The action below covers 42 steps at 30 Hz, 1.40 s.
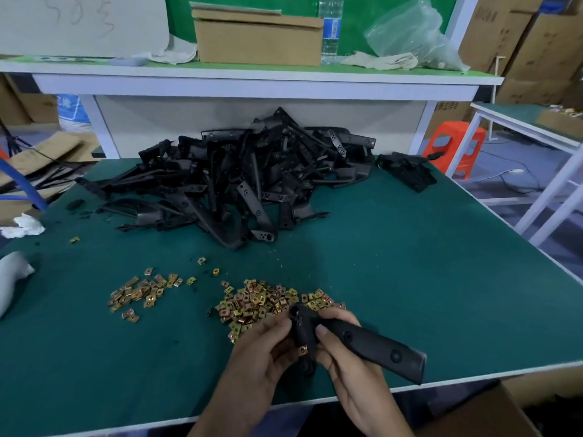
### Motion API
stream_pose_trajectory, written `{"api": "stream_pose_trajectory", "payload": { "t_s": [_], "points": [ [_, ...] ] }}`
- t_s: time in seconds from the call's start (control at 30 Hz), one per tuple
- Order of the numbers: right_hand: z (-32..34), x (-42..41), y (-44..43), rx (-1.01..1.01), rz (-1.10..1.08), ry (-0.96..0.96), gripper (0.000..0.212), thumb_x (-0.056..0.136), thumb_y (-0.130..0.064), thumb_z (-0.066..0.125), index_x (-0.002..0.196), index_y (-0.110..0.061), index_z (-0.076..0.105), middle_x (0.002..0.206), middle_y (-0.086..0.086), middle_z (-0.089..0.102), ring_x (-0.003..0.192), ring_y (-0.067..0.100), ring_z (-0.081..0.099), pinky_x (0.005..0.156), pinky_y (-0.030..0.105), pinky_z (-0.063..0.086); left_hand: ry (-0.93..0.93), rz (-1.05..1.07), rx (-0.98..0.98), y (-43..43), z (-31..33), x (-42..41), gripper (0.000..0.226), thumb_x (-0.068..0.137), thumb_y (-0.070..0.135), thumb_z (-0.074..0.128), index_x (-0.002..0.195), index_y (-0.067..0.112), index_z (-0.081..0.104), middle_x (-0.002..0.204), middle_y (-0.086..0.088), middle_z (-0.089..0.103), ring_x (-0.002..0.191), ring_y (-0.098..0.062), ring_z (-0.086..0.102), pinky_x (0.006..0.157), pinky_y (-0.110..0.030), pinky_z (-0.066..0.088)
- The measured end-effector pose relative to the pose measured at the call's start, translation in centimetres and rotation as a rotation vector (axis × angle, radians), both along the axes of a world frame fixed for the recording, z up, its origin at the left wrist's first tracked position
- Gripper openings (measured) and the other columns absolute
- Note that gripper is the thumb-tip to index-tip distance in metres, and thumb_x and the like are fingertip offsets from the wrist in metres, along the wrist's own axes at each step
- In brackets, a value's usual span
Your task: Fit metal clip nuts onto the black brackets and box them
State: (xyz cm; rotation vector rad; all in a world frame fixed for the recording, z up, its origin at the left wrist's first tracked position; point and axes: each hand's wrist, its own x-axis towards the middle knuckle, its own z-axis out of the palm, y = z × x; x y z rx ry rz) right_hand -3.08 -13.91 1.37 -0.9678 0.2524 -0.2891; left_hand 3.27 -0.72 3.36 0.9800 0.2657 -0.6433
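Both my hands hold one black bracket (375, 345) just above the near edge of the green table (426, 266). My right hand (344, 351) grips its middle, and the long arm sticks out to the right. My left hand (262, 351) holds the bracket's left end, where a brass clip nut (303, 350) sits on a tab between my fingers. A heap of loose clip nuts (262, 302) lies right behind my hands, with a smaller scatter (142, 293) further left. A big pile of black brackets (239, 181) fills the far middle of the table.
A brown cardboard box (492, 411) stands below the table's near right edge. On the raised shelf behind are a cardboard box (258, 36), a water bottle (330, 29), a plastic bag (413, 33) and cloths. An orange stool (454, 146) stands on the floor at right.
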Motion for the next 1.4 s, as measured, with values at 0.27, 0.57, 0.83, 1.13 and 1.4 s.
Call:
{"api": "stream_pose_trajectory", "payload": {
  "t_s": [0.27, 0.57, 0.83, 1.13, 1.4],
  "points": [
    [0.0, -0.3, 0.2, -0.014, -0.005, 0.022, 0.016, 0.086, -0.007, 0.067, 0.100, -0.013, 0.069, 0.108, 0.017, 0.074, 0.092, 0.025, 0.073, 0.069, 0.026, 0.058, -0.042, -0.067, 0.032, 0.6, 0.0, 0.0, 0.020, 0.080, 0.005, 0.070, 0.100, 0.005, 0.072, 0.094, -0.015, 0.076, 0.072, -0.018, 0.074, 0.056, -0.026, 0.057],
    [0.9, -0.4, 0.3, -0.029, 0.085, 0.048, 0.015, 0.083, -0.006, 0.070, 0.098, -0.011, 0.069, 0.091, 0.017, 0.072, 0.068, 0.019, 0.069, 0.054, 0.024, 0.053, -0.095, -0.204, 0.106, 1.8, 0.2, 1.0, 0.050, 0.072, 0.012, 0.080, 0.121, 0.007, 0.068, 0.108, -0.017, 0.074, 0.090, -0.026, 0.068, 0.079, -0.039, 0.051],
    [1.2, -1.2, 0.1, -0.059, 0.085, 0.105, 0.024, 0.081, -0.012, 0.073, 0.105, -0.015, 0.072, 0.092, 0.021, 0.072, 0.069, 0.023, 0.066, 0.060, 0.030, 0.057, -0.155, -0.236, 0.199, 1.8, 0.4, 0.6, 0.052, 0.066, 0.024, 0.085, 0.116, 0.017, 0.072, 0.105, -0.013, 0.076, 0.081, -0.019, 0.072, 0.058, -0.028, 0.052],
    [0.7, -10.3, -3.0, 0.136, -0.069, 0.180, 0.051, 0.093, 0.013, 0.048, 0.129, -0.017, 0.068, 0.110, 0.021, 0.072, 0.082, 0.026, 0.067, 0.070, 0.033, 0.058, -0.349, -0.623, 0.462, -1.2, -0.6, -1.7, 0.037, 0.071, 0.051, 0.070, 0.104, 0.036, 0.075, 0.097, 0.000, 0.079, 0.085, -0.014, 0.075, 0.071, -0.030, 0.053],
    [0.3, -22.1, -15.3, 0.474, -0.973, 0.237, 0.016, 0.100, -0.008, 0.057, 0.112, -0.003, 0.065, 0.105, 0.012, 0.066, 0.088, 0.020, 0.063, 0.069, 0.022, 0.059, -0.492, -0.816, 0.506, -3.7, -0.1, -3.7, 0.021, 0.072, 0.046, 0.065, 0.090, 0.045, 0.077, 0.097, 0.002, 0.079, 0.083, -0.009, 0.074, 0.077, -0.040, 0.051]
  ]
}}
